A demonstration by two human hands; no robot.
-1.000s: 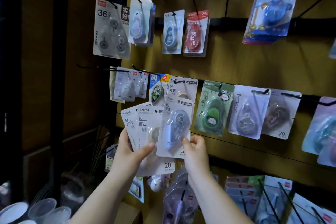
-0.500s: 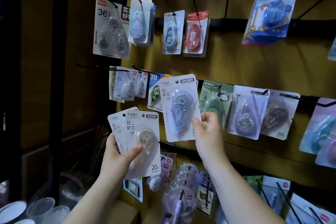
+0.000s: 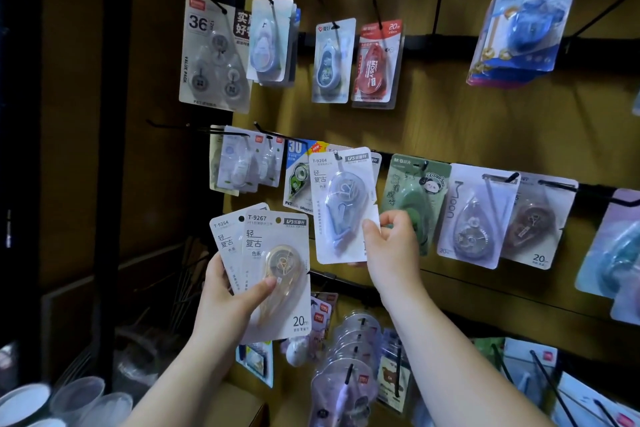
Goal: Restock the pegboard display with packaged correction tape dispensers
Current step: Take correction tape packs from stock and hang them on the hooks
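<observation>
Pale blue behind clear plastic, the correction tape pack (image 3: 341,208) sits upright in the middle row of the pegboard (image 3: 450,128), its top edge at a black peg (image 3: 336,155). The hole looks threaded on the peg, but blur makes that uncertain. The right hand (image 3: 391,246) pinches the pack's lower right edge between thumb and curled fingers. The pack's left edge overlaps a green "30" pack (image 3: 298,180). Its right edge sits just beside a green panda pack (image 3: 414,194), which the hand partly covers. Lower left, the left hand (image 3: 227,298) grips a fan of white packs (image 3: 277,267), thumb across the front one, held apart from the board. Bare wood panel lies open between the middle and upper rows. Lower packs (image 3: 349,340) hang crowded beneath both wrists.
</observation>
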